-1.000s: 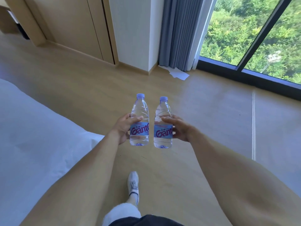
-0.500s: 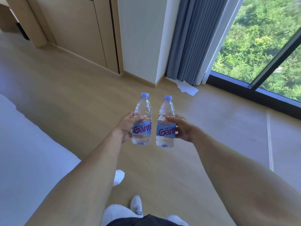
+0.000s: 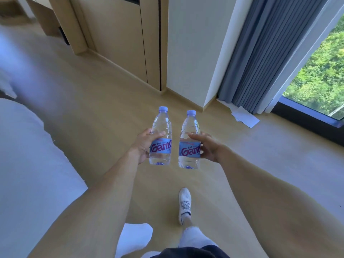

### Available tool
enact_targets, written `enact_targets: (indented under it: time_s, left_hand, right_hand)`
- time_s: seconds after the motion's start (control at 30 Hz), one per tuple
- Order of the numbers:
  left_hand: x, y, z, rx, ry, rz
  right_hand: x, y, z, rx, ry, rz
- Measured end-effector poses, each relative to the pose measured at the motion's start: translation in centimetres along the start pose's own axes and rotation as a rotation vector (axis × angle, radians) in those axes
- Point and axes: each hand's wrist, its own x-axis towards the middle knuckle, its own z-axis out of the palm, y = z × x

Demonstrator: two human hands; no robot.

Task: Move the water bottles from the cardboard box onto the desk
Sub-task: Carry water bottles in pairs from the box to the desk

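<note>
Both hands up in front of the chest, one bottle each, held over the floor [image 3: 104,101].

Left hand [image 3: 142,146] grips the left bottle [image 3: 161,138] from its left side, thumb laid across the front just above the blue label, fingers wrapped behind. Bottle upright, lilac cap on top, clear water inside.

Right hand [image 3: 208,146] grips the right bottle [image 3: 189,141] from its right side, thumb across the front above the label, fingers curled behind. This bottle leans slightly, cap tipped to the right. It sits a touch lower than the other.

The two bottles are side by side, near each other, not touching; a strip of floor shows between them.

Surroundings: white bed [image 3: 28,164] along the left edge. Light wood cabinet [image 3: 119,34] ahead, white wall section [image 3: 193,49] next to it, grey curtain [image 3: 260,56] to the right, then window [image 3: 320,75] with green trees outside. White paper [image 3: 244,119] lies on the floor at the foot of the curtain. One white shoe [image 3: 184,203] on the floor below the bottles, leg in white above dark shorts at the bottom edge.
</note>
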Motion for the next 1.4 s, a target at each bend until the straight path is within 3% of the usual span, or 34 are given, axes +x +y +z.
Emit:
enact_targets:
  time_s: [0.3,0.67,1.1,1.4]
  left_hand:
    - [12.5,6.7,-2.0,-0.109,0.238,0.005]
    - [20.8,14.7,-8.1,-0.223,0.360,0.054]
    - [34.2,23.3,-27.4,-0.289,0.437,0.056]
    - [41.0,31.7,-40.0,-0.313,0.400,0.088]
  right_hand:
    - [15.8,-10.3,0.0,-0.074,-0.144,0.040]
    - [29.8,-21.1,6.4,-0.235,-0.303,0.066]
    - [48.3,-30.3,23.1,-0.337,-0.372,0.105]
    - [58.6,-37.8,34.7,-0.357,-0.395,0.099]
